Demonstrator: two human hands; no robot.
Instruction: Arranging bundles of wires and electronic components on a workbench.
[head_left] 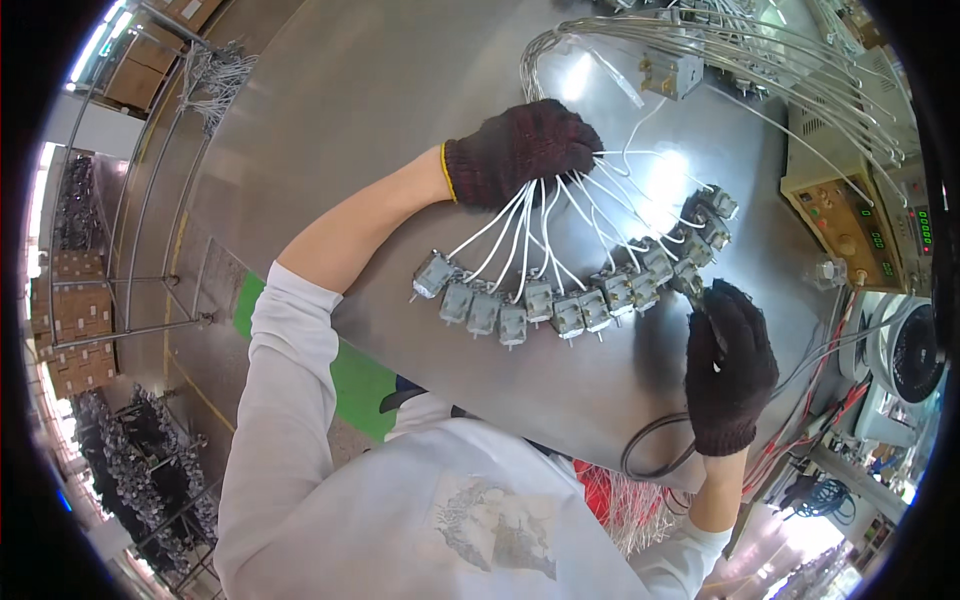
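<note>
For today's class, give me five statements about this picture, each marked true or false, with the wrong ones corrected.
1. The left hand holds a bunch of white wires. True.
2. The right hand is bare. False: it wears a dark glove.
3. Small grey parts lie in a curved row on the metal table. True.
4. The brown-fronted meter is left of the grey parts. False: it is on the right.
5. Cardboard boxes are stacked at the picture's left. True.

Left: cardboard boxes (80, 312) stacked by tubular metal rack (130, 332); green floor patch (360, 388) below tabletop (330, 130). Lower right: coiled blue cable (828, 498)
</note>
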